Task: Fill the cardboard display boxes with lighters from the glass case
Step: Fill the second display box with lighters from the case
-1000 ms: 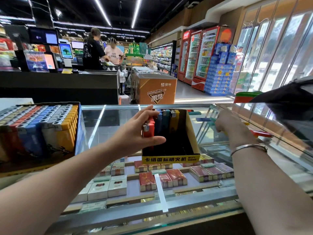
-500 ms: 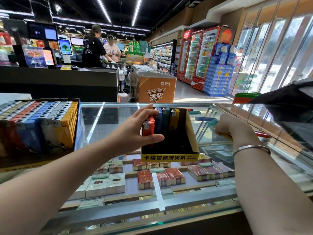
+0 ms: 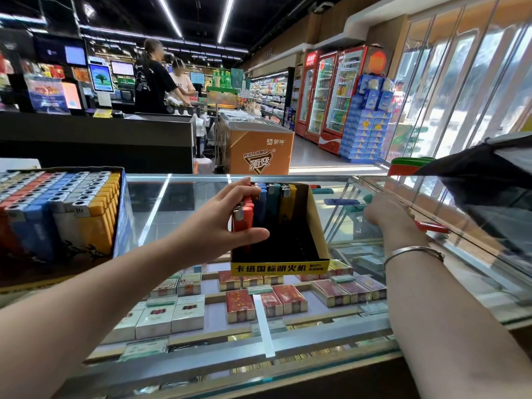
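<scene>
A small black cardboard display box [image 3: 290, 226] with a yellow front strip stands on the glass case [image 3: 172, 208], near the middle of the top, and is only partly filled — a row of upright lighters [image 3: 270, 203] in red, blue, teal and yellow lines its left side, the rest of the inside dark. At the left edge of the glass sits a bigger full display box [image 3: 57, 208], packed with rows of red, blue, grey and yellow lighters. A few loose lighters [image 3: 341, 201] lie on the glass to the right of the small box. Under the top, cigarette packs [image 3: 239, 306] sit in rows on the shelf. Behind the case runs a dark checkout counter [image 3: 95, 139] with two people [image 3: 161, 79] at it, an orange chest freezer [image 3: 256, 145], and red drink coolers [image 3: 331, 96] along the right wall. The left hand [image 3: 230, 223] reaches in from the left — fingers over the tops of the red lighters, thumb across their front, gripping them in the box. The right hand [image 3: 385, 211] is stretched to the right side of the glass, knuckles up and fingers curled; what it holds cannot be told. A metal bangle [image 3: 411, 253] circles that wrist.
</scene>
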### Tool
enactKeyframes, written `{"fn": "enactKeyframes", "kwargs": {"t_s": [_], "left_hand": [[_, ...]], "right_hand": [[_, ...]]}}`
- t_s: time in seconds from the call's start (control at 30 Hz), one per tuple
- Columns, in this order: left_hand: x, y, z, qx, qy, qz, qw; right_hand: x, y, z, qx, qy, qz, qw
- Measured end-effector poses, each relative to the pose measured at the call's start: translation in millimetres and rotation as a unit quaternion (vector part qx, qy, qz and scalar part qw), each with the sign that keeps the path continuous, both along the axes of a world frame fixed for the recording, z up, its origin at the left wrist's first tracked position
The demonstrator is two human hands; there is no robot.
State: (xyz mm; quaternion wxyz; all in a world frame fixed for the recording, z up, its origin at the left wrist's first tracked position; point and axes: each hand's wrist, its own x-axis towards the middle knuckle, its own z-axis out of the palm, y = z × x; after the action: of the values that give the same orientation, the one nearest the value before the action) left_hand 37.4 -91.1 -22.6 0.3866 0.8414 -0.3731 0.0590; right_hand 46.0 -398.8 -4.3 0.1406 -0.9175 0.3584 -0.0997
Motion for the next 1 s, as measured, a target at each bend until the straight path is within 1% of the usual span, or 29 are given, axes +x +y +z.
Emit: {"fn": "enactKeyframes", "kwargs": {"t_s": [0.17,0.27,0.37,0.43,0.5,0.6,0.7,0.77,0.83,0.9,0.93,1.0], "left_hand": [[-1,1,2,0.002,-0.014,0.001,1.0],[1,2,3,0.004,-0.032,0.005,0.999],[0,3,4,0.017,-0.06,0.028,0.998],[-1,5,7,0.038,-0.086,0.043,0.995],[-3,7,12,0.073,-0.1,0.051,0.991],[-6,11,22,0.109,-0.088,0.071,0.988],[-9,14,29,0.144,-0.1,0.098,0.98],[-11,13,33,0.162,-0.107,0.11,0.975],[-13,11,37,0.156,-0.105,0.122,0.975],[-15,11,39,0.122,-0.112,0.129,0.978],[-16,11,40,0.092,-0.121,0.13,0.98],[-18,10,41,0.003,-0.124,0.114,0.986]], "right_hand": [[-4,3,4,0.03,-0.008,0.07,0.997],[-8,9,8,0.098,-0.013,0.103,0.99],[-9,12,9,0.14,-0.02,0.134,0.981],[-8,15,10,0.197,-0.037,0.162,0.966],[-8,19,16,0.278,-0.084,0.195,0.937],[-10,31,28,0.377,-0.163,0.292,0.864],[-16,49,42,0.426,-0.186,0.422,0.778],[-21,63,48,0.437,-0.176,0.487,0.735],[-25,79,51,0.425,-0.16,0.534,0.714],[-29,95,52,0.391,-0.141,0.574,0.706],[-30,102,52,0.376,-0.129,0.592,0.701],[-33,111,51,0.366,-0.105,0.623,0.684]]}}
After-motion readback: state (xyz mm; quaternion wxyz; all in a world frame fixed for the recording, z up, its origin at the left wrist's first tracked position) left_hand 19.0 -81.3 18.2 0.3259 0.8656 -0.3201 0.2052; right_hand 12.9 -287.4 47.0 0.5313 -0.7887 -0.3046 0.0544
